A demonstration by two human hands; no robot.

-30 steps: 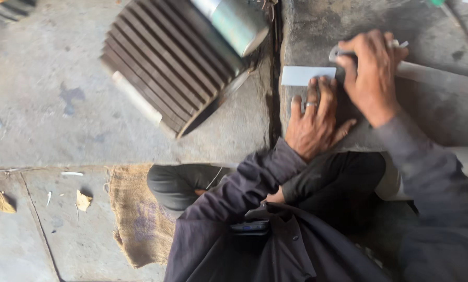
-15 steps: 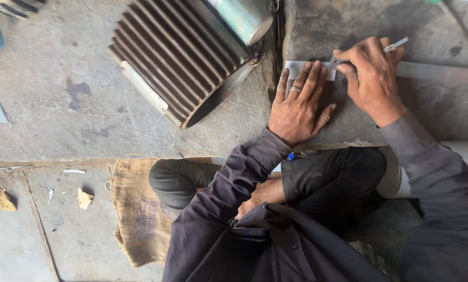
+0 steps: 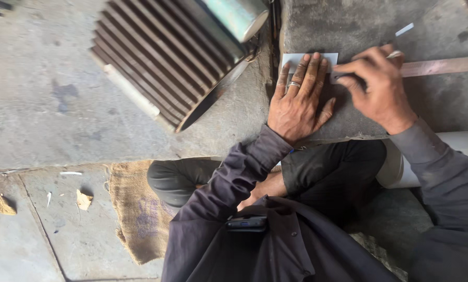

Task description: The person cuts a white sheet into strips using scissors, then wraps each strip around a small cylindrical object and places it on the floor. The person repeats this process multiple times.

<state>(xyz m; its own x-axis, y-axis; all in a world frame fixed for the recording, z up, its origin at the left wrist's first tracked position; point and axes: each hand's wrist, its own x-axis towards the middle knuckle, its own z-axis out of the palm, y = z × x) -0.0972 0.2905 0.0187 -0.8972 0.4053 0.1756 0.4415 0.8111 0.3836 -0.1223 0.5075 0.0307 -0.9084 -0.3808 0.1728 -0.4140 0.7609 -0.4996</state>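
Head view, lower frame: the person sits cross-legged on a burlap sack (image 3: 140, 209), a phone (image 3: 246, 223) tucked at the chest. Above the knees lies a grey stone slab (image 3: 359, 21) in the upper right of the frame. The left hand (image 3: 296, 102) rests flat, fingers spread, pressing a small white card (image 3: 296, 56) down onto the slab; it clasps nothing, only pins the card. The right hand (image 3: 375, 86) is clenched around a pen (image 3: 403, 30), whose white end projects toward the upper right, its tip hidden under the fingers near the card's right edge. A long flat strip (image 3: 443, 66) lies on the slab from the right hand to the frame's right edge. Judged by appearance, the card is thin, light and flexible, liable to slide on stone; hold it by flat pressure near the edge, as shown, or lift it by a corner. Farthest, upper centre: a ribbed motor housing (image 3: 176, 52) with a green cylinder (image 3: 239, 15). Compared with the earlier frames, the left hand has shifted up onto the card, covering most of it, and the view sits closer.
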